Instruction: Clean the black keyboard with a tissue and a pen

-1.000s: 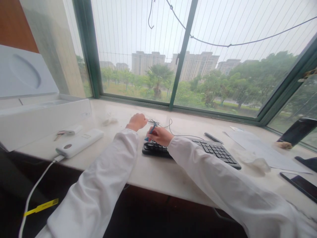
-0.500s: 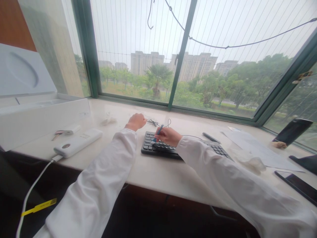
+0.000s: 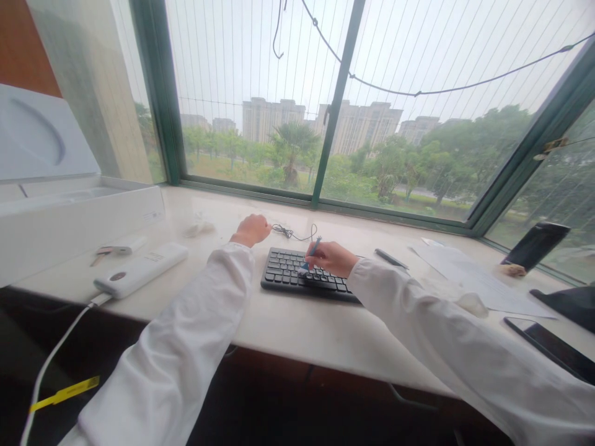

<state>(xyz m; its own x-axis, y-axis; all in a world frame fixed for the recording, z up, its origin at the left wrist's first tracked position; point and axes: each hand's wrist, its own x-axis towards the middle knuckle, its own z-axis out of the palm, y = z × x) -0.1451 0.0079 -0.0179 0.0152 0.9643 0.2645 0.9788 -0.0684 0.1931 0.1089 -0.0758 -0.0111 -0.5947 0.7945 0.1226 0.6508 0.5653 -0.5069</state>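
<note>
My right hand (image 3: 331, 257) is pinched around the blue brush (image 3: 317, 243), with thumb and fingers close together on the stick. My left hand (image 3: 252, 229) is far and to the left, curled like a fist, next to the cord (image 3: 286, 231). I can't tell if there is anything inside it.

The brush is over the left part of the keyboard (image 3: 281, 272), and its pale tip is down at the keys. The keyboard lies flat on the white surface (image 3: 260, 328).

I think the brush is light, with a stiff stick and a softer tip that would bend if I push hard. The best place to hold it is the stick, just above the tip, like a pencil. The keyboard looks hard and flat, not very heavy, and a bit smooth, so it might slide. Its left end or near edge would be good to hold. The keys are the part to be gentle with.

The brush leans along its long way: the top points up, far and right, and the tip points down, near and left. The keyboard is long from left to right, with the right side slanting a little nearer. My sleeve (image 3: 395, 291) hides its right end.
</note>
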